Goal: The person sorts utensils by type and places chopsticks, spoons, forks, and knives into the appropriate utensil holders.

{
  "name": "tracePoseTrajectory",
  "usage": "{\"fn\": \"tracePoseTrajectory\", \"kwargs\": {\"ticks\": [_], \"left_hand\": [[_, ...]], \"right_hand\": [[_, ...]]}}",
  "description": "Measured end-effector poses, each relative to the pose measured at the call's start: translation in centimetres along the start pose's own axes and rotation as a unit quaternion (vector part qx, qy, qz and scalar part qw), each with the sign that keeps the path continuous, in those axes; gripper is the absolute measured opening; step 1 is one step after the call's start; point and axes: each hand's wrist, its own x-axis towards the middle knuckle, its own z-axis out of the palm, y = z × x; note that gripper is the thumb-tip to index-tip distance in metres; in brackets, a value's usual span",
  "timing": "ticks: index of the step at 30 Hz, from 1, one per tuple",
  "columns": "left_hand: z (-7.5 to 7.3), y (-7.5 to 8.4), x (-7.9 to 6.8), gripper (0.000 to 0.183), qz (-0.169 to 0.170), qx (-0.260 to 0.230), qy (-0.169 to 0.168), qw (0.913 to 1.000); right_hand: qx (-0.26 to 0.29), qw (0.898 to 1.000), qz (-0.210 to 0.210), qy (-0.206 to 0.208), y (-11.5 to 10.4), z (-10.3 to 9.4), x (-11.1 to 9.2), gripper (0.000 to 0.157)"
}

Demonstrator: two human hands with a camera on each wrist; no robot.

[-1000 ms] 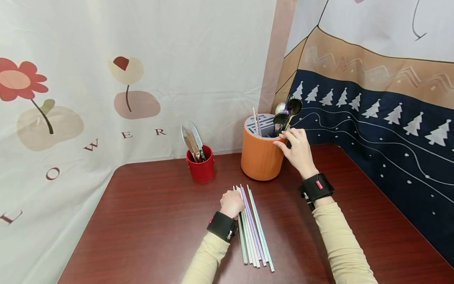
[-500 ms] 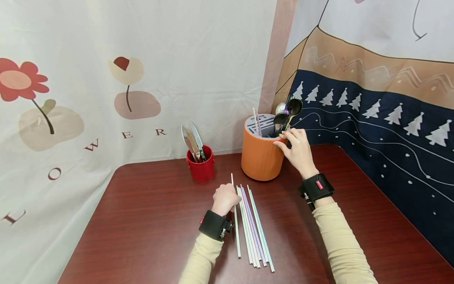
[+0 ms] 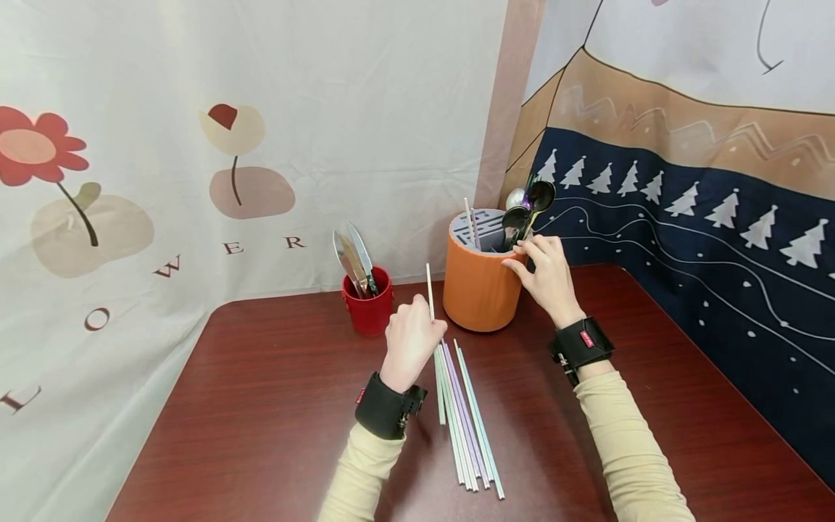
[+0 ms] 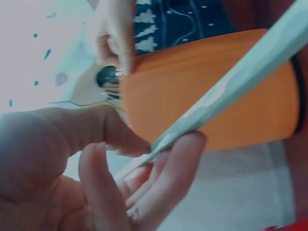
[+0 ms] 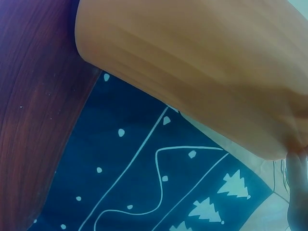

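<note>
My left hand (image 3: 409,337) pinches a pale green chopstick (image 3: 430,290) between thumb and fingers. The chopstick is raised at a slant over the table, its upper end left of the orange utensil holder (image 3: 483,293). More chopsticks (image 3: 471,435), whitish, purple and light blue, lie in a loose row below that hand. At the holder's right rim, my right hand (image 3: 546,279) grips the edge, thumb against the outer wall. Two chopsticks (image 3: 473,228) stand in the slotted grey top (image 3: 492,219); black and metallic spoons (image 3: 540,197) stick up at its right.
A red cup (image 3: 369,312) with several knives (image 3: 355,261) in it stands left of the holder. Behind the reddish-brown table (image 3: 274,406) hang a white printed cloth (image 3: 365,130) and a dark blue one with trees (image 3: 678,239).
My left hand has drawn one chopstick out leftward from the row and lifted it up and forward toward the holder. The right hand stays on the holder's rim.
</note>
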Motion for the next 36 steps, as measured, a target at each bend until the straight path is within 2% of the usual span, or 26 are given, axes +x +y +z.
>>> {"fn": "tracePoseTrajectory", "kwargs": {"ticks": [5, 10, 14, 19, 24, 29, 33, 36], "left_hand": [[-1.9, 1.7, 0.2, 0.010, 0.053, -0.032, 0.073, 0.9954], [-3.4, 3.2, 0.7, 0.010, 0.107, -0.088, 0.133, 0.9814], [-4.2, 4.3, 1.2, 0.015, 0.145, -0.127, 0.175, 0.9655], [-5.0, 5.5, 1.9, 0.015, 0.190, -0.168, 0.224, 0.9411], [-5.3, 6.3, 2.7, 0.011, 0.233, -0.198, 0.270, 0.9131], [-5.1, 6.8, 3.5, 0.011, 0.257, -0.222, 0.298, 0.8920], [-4.7, 6.9, 4.3, 0.011, 0.270, -0.218, 0.309, 0.8851], [-4.3, 6.9, 4.9, 0.011, 0.272, -0.206, 0.309, 0.8877]], "right_hand": [[0.000, 1.000, -0.002, 0.002, 0.1, 0.0, 0.1, 0.027], [-0.001, 1.000, -0.003, 0.002, 0.2, 0.0, 0.1, 0.027], [-0.002, 1.000, -0.004, 0.001, 0.2, 0.1, 0.1, 0.027], [-0.003, 1.000, -0.004, 0.001, 0.2, 0.1, 0.0, 0.027], [-0.001, 1.000, -0.003, 0.002, 0.3, 0.1, 0.0, 0.027], [-0.002, 1.000, 0.001, -0.001, 0.2, 0.1, -0.1, 0.028], [-0.001, 1.000, 0.003, -0.002, 0.2, 0.0, -0.1, 0.027], [0.000, 1.000, 0.004, -0.001, 0.2, 0.0, -0.1, 0.027]]}}
